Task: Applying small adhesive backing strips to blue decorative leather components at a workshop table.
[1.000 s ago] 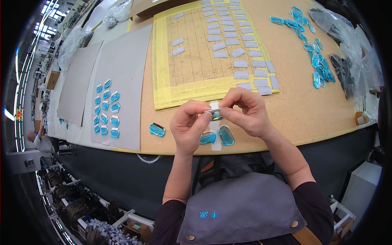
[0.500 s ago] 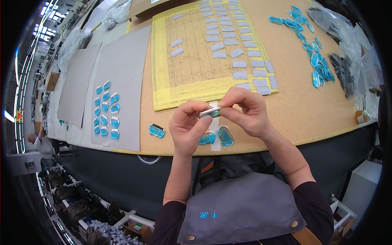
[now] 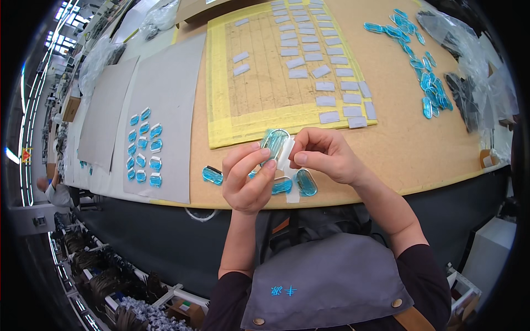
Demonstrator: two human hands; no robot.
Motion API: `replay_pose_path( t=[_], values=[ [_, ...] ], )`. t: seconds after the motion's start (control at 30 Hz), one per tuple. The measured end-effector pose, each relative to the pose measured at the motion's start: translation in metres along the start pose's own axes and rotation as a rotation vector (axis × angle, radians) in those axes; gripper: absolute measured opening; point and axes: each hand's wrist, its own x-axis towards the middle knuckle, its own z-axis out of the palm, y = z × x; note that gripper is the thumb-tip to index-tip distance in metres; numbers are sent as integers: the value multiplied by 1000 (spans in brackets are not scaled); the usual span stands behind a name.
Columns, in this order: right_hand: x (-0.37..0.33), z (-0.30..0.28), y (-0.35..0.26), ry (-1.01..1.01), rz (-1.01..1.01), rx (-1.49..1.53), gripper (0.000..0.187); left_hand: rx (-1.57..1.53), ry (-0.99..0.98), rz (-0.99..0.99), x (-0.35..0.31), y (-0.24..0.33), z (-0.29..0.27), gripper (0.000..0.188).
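My left hand (image 3: pixel 245 179) pinches a blue oval loop piece (image 3: pixel 273 144) between thumb and fingers, raised over the front of the table. A white strip (image 3: pixel 286 150) runs along its right side. My right hand (image 3: pixel 324 155) is beside that strip, thumb and index finger drawn together at its edge; what they grip, if anything, is hidden. Beneath the hands lie blue oval pieces, one (image 3: pixel 306 182) to the right and another (image 3: pixel 281 186) partly behind my left hand. Left of that hand rests a blue piece with a dark edge (image 3: pixel 212 175).
A yellow-bordered board (image 3: pixel 254 94) bears rows of pale rectangular patches (image 3: pixel 326 101). On the left, a grey sheet (image 3: pixel 171 110) holds several blue pieces with white strips (image 3: pixel 155 145). A heap of blue pieces (image 3: pixel 433 91) lies far right, near clear plastic bags (image 3: pixel 469 44).
The held piece has turned from edge-on to upright, showing its blue face. My left hand has shifted slightly left and down; my right fingers have moved to its right side.
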Motion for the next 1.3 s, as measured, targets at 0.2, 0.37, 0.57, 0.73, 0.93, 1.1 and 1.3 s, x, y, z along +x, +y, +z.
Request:
replay_pose_path(
  t=[0.2,0.37,0.57,0.73,0.93,1.1,1.3],
  values=[
    [1,-1,3,-3,46,49,11,21,-24,47,0,-2,5,22],
    [2,-4,7,40,52,44,11,61,-103,111,2,-2,5,23],
    [0,-5,11,73,7,81,9,60,-132,119,1,-2,6,23],
    [1,-5,1,55,87,45,14,50,-133,111,1,-2,3,23],
    [0,-6,4,46,1,-2,17,42,-148,120,0,-3,1,23],
    [2,-3,10,73,-21,27,15,39,-150,103,0,-4,2,22],
    [1,-1,16,84,-2,0,10,49,-113,83,0,-2,5,21]
  ],
)
